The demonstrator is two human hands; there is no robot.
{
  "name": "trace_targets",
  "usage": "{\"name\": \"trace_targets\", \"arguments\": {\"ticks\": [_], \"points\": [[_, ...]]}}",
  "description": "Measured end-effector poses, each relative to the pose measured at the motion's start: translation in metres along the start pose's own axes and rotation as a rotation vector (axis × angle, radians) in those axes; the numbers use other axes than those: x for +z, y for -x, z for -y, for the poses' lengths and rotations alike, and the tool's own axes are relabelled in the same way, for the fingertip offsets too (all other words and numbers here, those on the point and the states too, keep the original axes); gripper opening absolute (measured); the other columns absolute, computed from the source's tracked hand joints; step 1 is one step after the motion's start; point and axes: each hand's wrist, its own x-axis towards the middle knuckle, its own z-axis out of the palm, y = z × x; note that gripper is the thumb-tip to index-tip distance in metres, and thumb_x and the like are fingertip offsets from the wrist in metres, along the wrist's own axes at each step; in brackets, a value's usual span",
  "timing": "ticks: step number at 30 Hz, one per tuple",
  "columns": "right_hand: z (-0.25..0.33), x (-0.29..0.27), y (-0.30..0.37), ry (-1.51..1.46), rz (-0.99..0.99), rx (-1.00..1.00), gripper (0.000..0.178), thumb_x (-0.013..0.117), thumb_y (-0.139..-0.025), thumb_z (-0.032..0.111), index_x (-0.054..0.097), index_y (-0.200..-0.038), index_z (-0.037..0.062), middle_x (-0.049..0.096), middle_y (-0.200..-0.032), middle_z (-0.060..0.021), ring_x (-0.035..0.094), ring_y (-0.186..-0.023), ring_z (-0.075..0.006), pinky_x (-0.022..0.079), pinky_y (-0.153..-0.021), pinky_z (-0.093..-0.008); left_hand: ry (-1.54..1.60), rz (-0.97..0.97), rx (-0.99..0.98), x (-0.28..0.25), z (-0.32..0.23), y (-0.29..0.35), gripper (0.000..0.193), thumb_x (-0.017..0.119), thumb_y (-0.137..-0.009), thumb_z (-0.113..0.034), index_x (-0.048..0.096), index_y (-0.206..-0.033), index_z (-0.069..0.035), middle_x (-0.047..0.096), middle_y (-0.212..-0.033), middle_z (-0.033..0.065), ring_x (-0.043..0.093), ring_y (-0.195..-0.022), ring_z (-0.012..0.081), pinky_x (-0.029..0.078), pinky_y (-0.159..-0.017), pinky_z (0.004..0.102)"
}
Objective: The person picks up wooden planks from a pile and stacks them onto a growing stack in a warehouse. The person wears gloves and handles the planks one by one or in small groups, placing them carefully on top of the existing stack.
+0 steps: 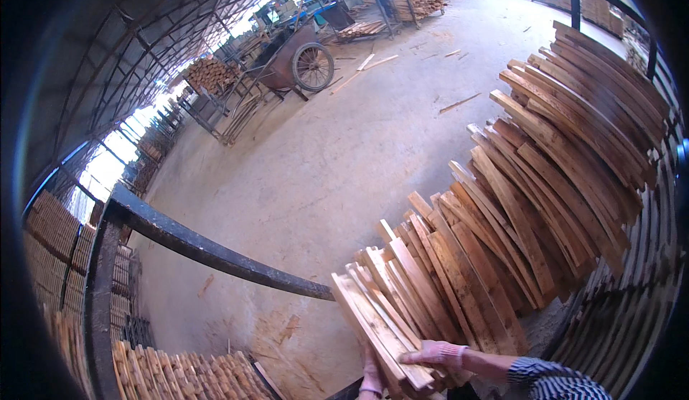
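Pressed between my two hands is a small bundle of pale wooden slats (377, 324) at the near end of a long row. My right hand (434, 355), in a pinkish work glove, grips the bundle from the right, with its thumb over the top faces. On the left side, my gloved left hand (371, 375) is wrapped against the outer slat; its lower part is cut off by the picture's edge. Beyond them, the row of upright-leaning wooden slats (495, 220) curves away to the far right, some ends sticking out unevenly.
A dark metal frame rail (215, 245) crosses at the left. More stacked slats (186, 375) lie at the lower left. A cart with a spoked wheel (313, 66) stands on the concrete floor (251, 163), near a woodpile (212, 75). Loose wood scraps (459, 103) are scattered about.
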Motion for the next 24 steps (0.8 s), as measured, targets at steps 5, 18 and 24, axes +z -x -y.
{"name": "trace_targets", "arguments": {"ticks": [5, 18, 24], "points": [[-0.021, -0.032, 0.083, -0.087, 0.175, -0.010, 0.073, 0.079, -0.079, 0.051, 0.056, -0.131, 0.0047, 0.067, -0.114, -0.0096, 0.064, -0.099, -0.0176, 0.053, -0.087, -0.0345, 0.156, -0.054, 0.096, 0.057, 0.034, 0.044, 0.104, 0.045, -0.080, -0.084, 0.032, -0.151, -0.009, 0.042, -0.150, 0.0146, 0.046, -0.131, 0.0347, 0.040, -0.110, 0.0458], [-0.018, 0.052, 0.176, 0.018, -0.195, -0.362, 0.074, 0.076, -0.071, 0.006, 0.045, -0.138, 0.0103, 0.062, -0.114, -0.0090, 0.058, -0.109, -0.0175, 0.050, -0.092, -0.0334, 0.103, 0.057, 0.001, 0.080, 0.038, 0.038, 0.094, 0.043, -0.086, -0.078, 0.035, -0.149, -0.009, 0.046, -0.146, 0.0146, 0.050, -0.127, 0.0319, 0.042, -0.108, 0.0424], [0.002, 0.005, 0.159, -0.014, -0.362, -0.665, 0.077, 0.083, -0.077, 0.026, 0.043, -0.139, 0.0012, 0.064, -0.113, -0.0078, 0.061, -0.100, -0.0152, 0.051, -0.088, -0.0306, 0.013, 0.142, 0.061, 0.089, 0.041, 0.045, 0.090, 0.043, -0.089, -0.076, 0.037, -0.148, -0.009, 0.048, -0.144, 0.0145, 0.052, -0.125, 0.0306, 0.043, -0.107, 0.0408]]}}
